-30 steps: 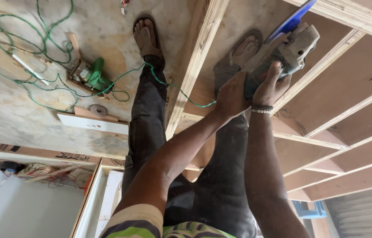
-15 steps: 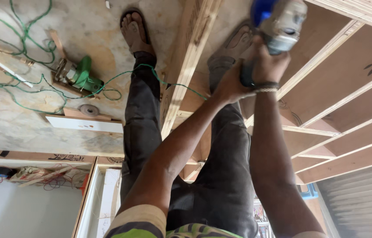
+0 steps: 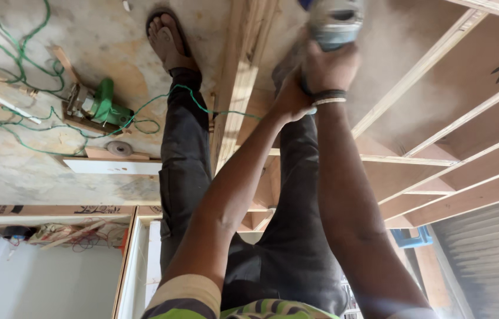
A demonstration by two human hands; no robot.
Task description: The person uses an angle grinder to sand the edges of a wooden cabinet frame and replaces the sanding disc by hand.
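Both hands closed on grey power tool — right hand on its body, left hand bracing behind, steadying it against the plywood panel beside the timber rail.

Matt grey metal power tool, raw pale wood frame — dusty, rough concrete floor

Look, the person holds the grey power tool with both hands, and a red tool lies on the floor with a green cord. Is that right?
Not quite. The tool on the floor is green, not red, as the head view shows. The rest holds: the left hand and right hand both grip the grey power tool, and the green cord lies by the floor tool.
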